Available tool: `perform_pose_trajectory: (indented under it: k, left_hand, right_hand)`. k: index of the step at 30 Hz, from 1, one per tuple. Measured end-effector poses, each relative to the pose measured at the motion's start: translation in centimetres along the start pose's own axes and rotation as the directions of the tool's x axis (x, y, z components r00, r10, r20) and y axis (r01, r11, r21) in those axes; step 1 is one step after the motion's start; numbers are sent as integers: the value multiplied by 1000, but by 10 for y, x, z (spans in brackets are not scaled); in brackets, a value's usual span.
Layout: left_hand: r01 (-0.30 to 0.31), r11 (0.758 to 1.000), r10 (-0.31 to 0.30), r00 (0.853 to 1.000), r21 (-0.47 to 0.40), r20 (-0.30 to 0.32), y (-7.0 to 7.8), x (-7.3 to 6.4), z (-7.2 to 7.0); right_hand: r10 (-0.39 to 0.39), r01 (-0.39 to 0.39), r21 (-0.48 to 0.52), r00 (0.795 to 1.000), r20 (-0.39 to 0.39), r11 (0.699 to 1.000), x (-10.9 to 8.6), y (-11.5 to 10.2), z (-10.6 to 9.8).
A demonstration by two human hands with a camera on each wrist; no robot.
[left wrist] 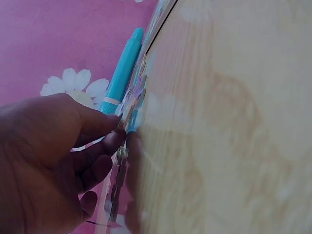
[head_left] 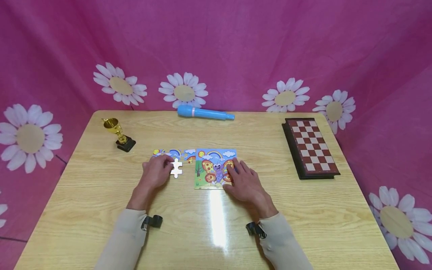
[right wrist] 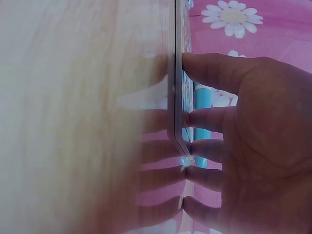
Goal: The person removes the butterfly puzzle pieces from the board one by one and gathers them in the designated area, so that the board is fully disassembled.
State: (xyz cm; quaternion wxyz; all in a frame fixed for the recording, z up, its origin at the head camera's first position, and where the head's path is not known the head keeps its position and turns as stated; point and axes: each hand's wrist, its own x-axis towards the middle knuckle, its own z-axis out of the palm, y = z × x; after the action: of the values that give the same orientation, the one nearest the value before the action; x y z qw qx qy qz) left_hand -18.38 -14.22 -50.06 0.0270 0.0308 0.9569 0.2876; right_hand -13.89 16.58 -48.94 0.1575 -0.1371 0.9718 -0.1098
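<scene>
My left hand pinches a jigsaw piece between thumb and fingertips, just left of the puzzle board. In the head view this piece looks plain white; whether that is its back or glare I cannot tell. Behind it, partly covered by the hand, lie several loose jigsaw pieces with sun, rainbow and cloud prints. The square puzzle board shows a butterfly under a rainbow. My right hand rests on the board's right side with fingers spread; the right wrist view shows its thumb touching the board's edge.
A blue microphone-shaped stick lies along the table's back edge. At the back left stands a gold trophy cup on a black base. To the right is a red-and-white checkered board box. Pink flowered cloth hangs behind the wooden table.
</scene>
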Motion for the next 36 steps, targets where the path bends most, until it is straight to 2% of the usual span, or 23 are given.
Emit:
perform_pose_trajectory:
  k: [10,14,18,21,27,36]
  left_hand:
    - [33,998,-33,999,51,-9,-3,1,-5]
    - [24,999,-23,999,22,-33,-2,1,-5]
    - [-14,999,10,998,-51,-66,3,1,-3]
    - [-67,992,58,994,-103,-89,10,2,-1]
    - [-195,974,176,972,-118,-153,27,3,10]
    - [-246,962,236,968,-122,-86,55,-1,38]
  right_hand:
    - [-5,5,-1,1000,-12,1000,1,0,-3]
    - [-6,6,-5,1000,-17,1000,1,0,-4]
    - [-5,5,-7,1000,-24,1000,2,-1,-5]
    - [-1,1,-3,1000,-25,1000,2,-1,-5]
    - [10,-10,9,1000,-26,1000,1,-1,-5]
    - [0,2,55,999,-42,998,-4,-1,0]
